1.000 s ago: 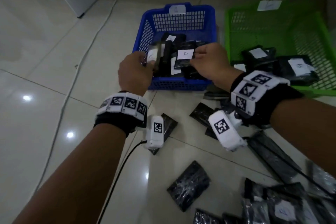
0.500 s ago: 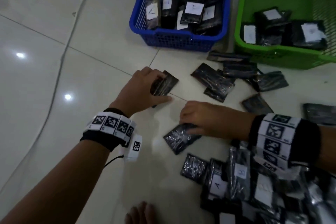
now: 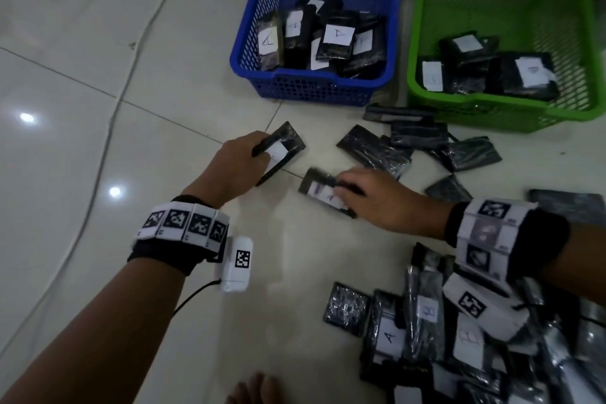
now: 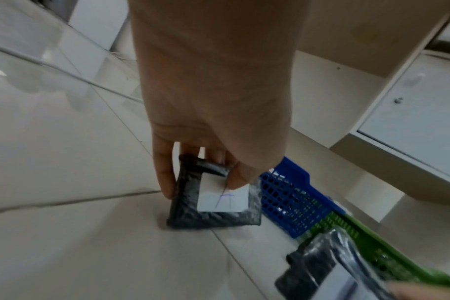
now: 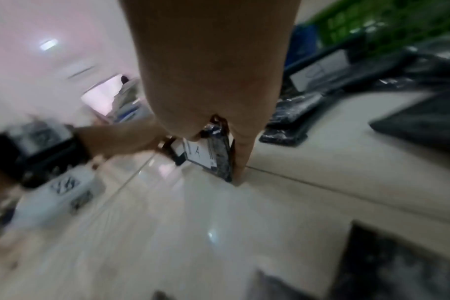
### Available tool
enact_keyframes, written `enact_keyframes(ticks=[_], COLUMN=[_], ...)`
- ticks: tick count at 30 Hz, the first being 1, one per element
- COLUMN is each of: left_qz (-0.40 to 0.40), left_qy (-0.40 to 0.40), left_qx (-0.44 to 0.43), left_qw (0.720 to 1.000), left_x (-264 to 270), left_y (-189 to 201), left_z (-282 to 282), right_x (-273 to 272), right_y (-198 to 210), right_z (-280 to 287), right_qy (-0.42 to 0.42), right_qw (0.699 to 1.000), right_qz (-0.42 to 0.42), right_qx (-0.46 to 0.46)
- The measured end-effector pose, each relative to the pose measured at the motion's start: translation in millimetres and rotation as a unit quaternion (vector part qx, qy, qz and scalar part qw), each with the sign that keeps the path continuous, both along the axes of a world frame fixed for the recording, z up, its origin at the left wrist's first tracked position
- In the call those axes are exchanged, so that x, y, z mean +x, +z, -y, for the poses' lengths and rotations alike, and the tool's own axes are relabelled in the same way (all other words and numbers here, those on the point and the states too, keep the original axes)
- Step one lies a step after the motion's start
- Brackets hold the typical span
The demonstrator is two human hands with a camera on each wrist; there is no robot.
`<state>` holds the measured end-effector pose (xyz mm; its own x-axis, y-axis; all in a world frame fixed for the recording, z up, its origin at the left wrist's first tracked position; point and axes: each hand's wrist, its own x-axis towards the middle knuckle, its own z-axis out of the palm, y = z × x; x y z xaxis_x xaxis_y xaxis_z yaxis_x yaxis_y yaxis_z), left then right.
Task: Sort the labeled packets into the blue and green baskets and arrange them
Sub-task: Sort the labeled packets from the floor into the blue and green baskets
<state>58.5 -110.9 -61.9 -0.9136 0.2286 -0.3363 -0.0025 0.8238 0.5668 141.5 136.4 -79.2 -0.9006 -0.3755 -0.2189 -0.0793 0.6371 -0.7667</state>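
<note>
My left hand point(image 3: 244, 157) grips a black packet point(image 3: 283, 149) with a white label facing up, tilted off the floor; the left wrist view shows thumb and fingers pinching this packet point(image 4: 213, 199), marked A. My right hand point(image 3: 370, 193) holds a second black packet point(image 3: 319, 192), label up; in the right wrist view this packet point(image 5: 208, 154) also reads A. The blue basket point(image 3: 314, 88) at the top centre holds several A-labelled packets. The green basket point(image 3: 501, 108) at the top right holds a few labelled packets.
Loose black packets point(image 3: 377, 147) lie on the tiled floor in front of the baskets, and a bigger heap point(image 3: 426, 331) sits at the lower right under my right forearm. A white cable point(image 3: 144, 43) runs along the floor on the left. A bare foot point(image 3: 255, 390) shows at the bottom edge.
Both hands came down from the blue basket to the floor. Each took hold of a face-down packet and has now turned it label up.
</note>
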Motion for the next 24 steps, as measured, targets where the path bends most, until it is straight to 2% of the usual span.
enact_keyframes(ticks=[1,3,5,7,11,14,16,19,21,24], left_qz=[0.027,0.120,0.195,0.210,0.148,0.042,-0.035,-0.118,-0.120,-0.133], left_qy=[0.040,0.141,0.206,0.220,0.211,0.223,0.220,0.204,0.195,0.158], left_qx=[0.034,0.159,0.252,0.290,0.312,0.325,0.344,0.365,0.379,0.322], left_qw=[0.998,0.970,0.925,0.907,0.915,0.918,0.912,0.901,0.897,0.924], left_x=[-1.6,0.1,4.3,5.7,3.1,-3.8,-12.7,-50.8,-83.9,-138.7], left_y=[0.6,4.9,11.6,14.0,17.3,33.0,44.6,57.2,59.5,57.1], left_z=[-1.1,-6.4,-12.5,-15.5,-17.4,-21.7,-26.6,-37.0,-44.2,-54.4], right_x=[-3.1,-7.7,-13.4,-17.5,-23.2,-42.1,-62.8,-106.7,-136.2,-182.5], right_y=[2.6,3.2,5.4,10.6,23.5,43.2,60.4,83.1,93.0,100.1], right_z=[-2.0,-4.1,-6.5,-8.0,-7.6,-10.3,-12.2,-17.5,-22.6,-33.0], right_qy=[-0.083,-0.211,-0.275,-0.289,-0.300,-0.314,-0.323,-0.352,-0.383,-0.419], right_qw=[0.994,0.950,0.908,0.894,0.889,0.894,0.886,0.873,0.860,0.855], right_qz=[0.055,0.165,0.213,0.219,0.200,0.147,0.117,0.066,0.035,0.017], right_qx=[-0.046,-0.161,-0.234,-0.263,-0.281,-0.284,-0.311,-0.331,-0.336,-0.303])
